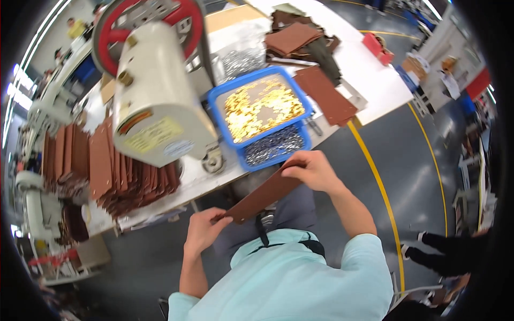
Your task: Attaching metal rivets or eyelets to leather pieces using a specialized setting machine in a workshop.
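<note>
left hand (205,231) pinches strip (263,199) at 8 o'clock end, right hand (317,170) at 2 o'clock; both closed. support ends evenly, avoid creasing.

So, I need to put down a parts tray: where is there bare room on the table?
A bare patch of white tabletop lies between the heap of brown and dark-green flat pieces and the red open box. Crowded: around the blue plastic tray of gold-coloured pieces, and the left end, where stacked brown panels stand beside the cream metal machine.
</note>
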Action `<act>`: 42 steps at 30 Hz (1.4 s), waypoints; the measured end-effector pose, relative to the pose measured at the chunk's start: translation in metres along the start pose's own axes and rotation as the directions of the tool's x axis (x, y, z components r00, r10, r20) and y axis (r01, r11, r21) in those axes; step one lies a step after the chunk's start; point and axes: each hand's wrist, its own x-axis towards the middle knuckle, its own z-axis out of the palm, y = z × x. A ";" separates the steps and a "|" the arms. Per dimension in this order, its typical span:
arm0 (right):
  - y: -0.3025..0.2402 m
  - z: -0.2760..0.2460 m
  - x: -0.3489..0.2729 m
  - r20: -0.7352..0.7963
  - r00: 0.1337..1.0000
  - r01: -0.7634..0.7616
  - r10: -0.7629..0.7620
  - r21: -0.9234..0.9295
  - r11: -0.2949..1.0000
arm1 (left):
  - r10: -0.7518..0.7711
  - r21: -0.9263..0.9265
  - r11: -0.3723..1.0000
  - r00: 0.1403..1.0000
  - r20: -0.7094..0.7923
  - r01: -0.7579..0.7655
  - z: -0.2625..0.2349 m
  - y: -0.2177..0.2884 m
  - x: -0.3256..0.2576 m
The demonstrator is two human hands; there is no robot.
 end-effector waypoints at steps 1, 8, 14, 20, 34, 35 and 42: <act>0.003 0.002 0.000 -0.042 0.997 -0.058 0.060 0.043 0.997 | -0.023 -0.092 0.996 0.999 -0.024 0.021 0.001 -0.004 0.000; 0.001 0.014 0.013 -0.168 0.978 -0.018 0.122 0.514 0.858 | -0.022 -0.718 0.695 0.998 -0.058 -0.027 0.004 -0.014 -0.020; 0.029 0.044 -0.012 -0.173 0.985 0.099 0.017 0.637 0.765 | 0.047 -0.715 0.393 0.789 -0.612 -0.578 0.044 -0.026 -0.049; 0.010 0.154 -0.019 -0.034 0.994 -0.048 0.102 0.704 0.709 | -0.010 -0.443 0.721 0.631 -0.776 -0.533 0.058 -0.001 -0.068; 0.056 0.137 -0.026 0.401 0.867 -0.436 0.296 0.322 0.840 | 0.057 -0.103 0.975 0.662 -0.748 -0.199 -0.318 0.028 -0.039; 0.062 0.133 -0.029 0.392 0.871 -0.432 0.297 0.324 0.842 | -0.015 -0.184 0.968 0.688 -0.725 -0.173 -0.326 0.036 -0.028; 0.082 0.111 -0.047 0.311 0.889 -0.415 0.336 0.242 0.877 | -0.012 0.259 0.899 0.611 -0.792 0.354 -0.371 -0.056 0.007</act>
